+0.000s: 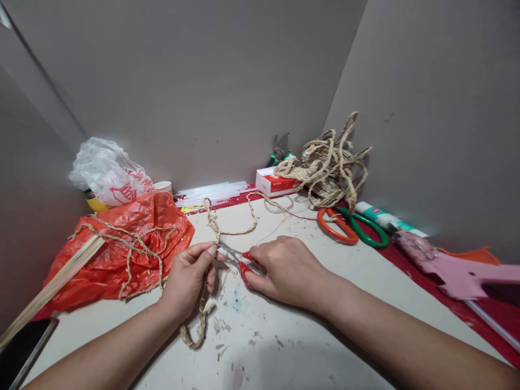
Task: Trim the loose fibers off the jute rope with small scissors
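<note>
Between thumb and fingers my left hand (pixel 189 276) pinches a braided straw rope (pixel 232 233). One end of it hangs below the hand in a thicker curl on the board, and the thinner part loops away to the back right. My right hand (pixel 284 271) is closed round the red handles of small scissors (pixel 230 250). The scissor blades are a little apart and meet the rope right at my left fingertips. Whether the blades have cut into the rope cannot be made out.
Straw scraps litter the pale board (pixel 309 346). At left, rope lies on a red plastic bag (pixel 117 271) beside wooden strips (pixel 60 281). Behind are glue sticks (pixel 215 190), a red-white box (pixel 278 183) and a rope pile (pixel 331 162). At right lie larger scissors (pixel 337 235) and a pink glue gun (pixel 455 273).
</note>
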`<action>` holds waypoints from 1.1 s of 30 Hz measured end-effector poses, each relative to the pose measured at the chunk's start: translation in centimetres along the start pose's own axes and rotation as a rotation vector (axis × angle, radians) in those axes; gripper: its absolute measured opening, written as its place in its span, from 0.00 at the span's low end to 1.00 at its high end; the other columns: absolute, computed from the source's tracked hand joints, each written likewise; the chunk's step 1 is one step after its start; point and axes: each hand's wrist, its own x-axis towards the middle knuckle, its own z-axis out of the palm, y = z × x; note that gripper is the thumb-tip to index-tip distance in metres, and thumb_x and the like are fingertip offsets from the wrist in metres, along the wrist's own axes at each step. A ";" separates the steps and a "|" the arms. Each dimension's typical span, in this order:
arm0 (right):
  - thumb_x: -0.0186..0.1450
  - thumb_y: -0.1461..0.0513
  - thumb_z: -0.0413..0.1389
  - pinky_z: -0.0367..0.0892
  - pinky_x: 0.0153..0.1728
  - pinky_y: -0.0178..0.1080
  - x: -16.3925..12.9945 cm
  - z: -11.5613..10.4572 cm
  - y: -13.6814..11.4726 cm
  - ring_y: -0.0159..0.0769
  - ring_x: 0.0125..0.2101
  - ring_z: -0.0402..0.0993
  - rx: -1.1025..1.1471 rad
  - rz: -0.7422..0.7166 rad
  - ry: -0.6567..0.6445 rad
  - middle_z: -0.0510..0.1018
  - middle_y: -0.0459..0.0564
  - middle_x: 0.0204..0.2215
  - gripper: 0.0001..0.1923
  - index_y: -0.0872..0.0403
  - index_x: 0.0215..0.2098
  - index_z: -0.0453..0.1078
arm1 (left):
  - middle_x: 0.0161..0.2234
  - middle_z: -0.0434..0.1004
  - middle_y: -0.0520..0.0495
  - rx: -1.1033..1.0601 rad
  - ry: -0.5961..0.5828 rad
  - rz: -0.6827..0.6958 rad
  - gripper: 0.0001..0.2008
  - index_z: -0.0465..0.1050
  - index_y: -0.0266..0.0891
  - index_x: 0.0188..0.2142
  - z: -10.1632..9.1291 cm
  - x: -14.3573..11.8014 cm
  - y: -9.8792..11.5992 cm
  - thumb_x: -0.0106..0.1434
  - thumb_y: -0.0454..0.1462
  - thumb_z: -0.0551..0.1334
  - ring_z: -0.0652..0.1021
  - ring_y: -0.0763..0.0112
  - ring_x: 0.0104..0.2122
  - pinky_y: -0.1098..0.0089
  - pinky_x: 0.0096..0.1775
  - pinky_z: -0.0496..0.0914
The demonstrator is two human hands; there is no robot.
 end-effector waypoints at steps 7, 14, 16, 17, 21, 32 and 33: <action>0.60 0.54 0.49 0.50 0.26 0.38 -0.1 -0.4 -0.3 0.36 0.22 0.70 -0.055 -0.016 -0.014 0.77 0.51 0.22 0.15 0.54 0.26 0.72 | 0.13 0.64 0.56 0.042 -0.021 -0.013 0.13 0.74 0.35 0.31 0.0 -0.1 0.1 0.58 0.45 0.61 0.61 0.82 0.12 0.78 0.17 0.54; 0.60 0.55 0.50 0.50 0.25 0.37 0.0 -1.0 -0.4 0.35 0.23 0.70 -0.061 -0.022 -0.081 0.78 0.51 0.22 0.14 0.54 0.25 0.72 | 0.17 0.68 0.53 -0.003 -0.005 -0.019 0.11 0.74 0.35 0.32 0.0 0.0 0.1 0.56 0.42 0.63 0.61 0.82 0.14 0.78 0.17 0.54; 0.60 0.55 0.50 0.48 0.24 0.37 0.0 -0.9 -0.3 0.35 0.22 0.70 -0.052 -0.015 -0.092 0.78 0.51 0.21 0.14 0.54 0.25 0.72 | 0.19 0.70 0.53 -0.025 -0.005 -0.022 0.10 0.74 0.35 0.32 -0.1 0.0 0.1 0.55 0.41 0.64 0.61 0.83 0.14 0.78 0.17 0.54; 0.60 0.55 0.50 0.47 0.24 0.37 0.0 -0.9 -0.3 0.34 0.22 0.70 -0.047 -0.011 -0.094 0.78 0.50 0.21 0.15 0.54 0.25 0.72 | 0.20 0.71 0.52 -0.033 -0.001 -0.027 0.09 0.74 0.35 0.31 -0.1 0.0 0.1 0.55 0.40 0.64 0.61 0.83 0.14 0.78 0.17 0.54; 0.60 0.55 0.50 0.46 0.23 0.37 0.1 -0.7 -0.1 0.33 0.21 0.69 -0.041 -0.007 -0.107 0.78 0.49 0.21 0.14 0.53 0.25 0.72 | 0.23 0.72 0.52 -0.045 0.015 -0.036 0.09 0.73 0.35 0.31 -0.1 -0.1 0.2 0.55 0.40 0.64 0.61 0.84 0.14 0.78 0.16 0.54; 0.61 0.55 0.50 0.48 0.25 0.37 -0.1 -0.4 0.1 0.33 0.22 0.69 -0.010 -0.018 -0.062 0.77 0.48 0.21 0.14 0.54 0.26 0.72 | 0.25 0.72 0.52 -0.063 0.025 -0.034 0.09 0.73 0.35 0.29 0.2 0.0 0.7 0.53 0.40 0.66 0.61 0.85 0.14 0.78 0.16 0.56; 0.60 0.54 0.50 0.48 0.25 0.37 -0.1 -0.4 0.0 0.33 0.22 0.69 -0.012 -0.016 -0.048 0.77 0.49 0.21 0.14 0.54 0.26 0.72 | 0.26 0.73 0.52 -0.066 0.028 -0.028 0.09 0.73 0.36 0.30 0.2 0.0 0.7 0.53 0.40 0.66 0.61 0.86 0.14 0.78 0.16 0.56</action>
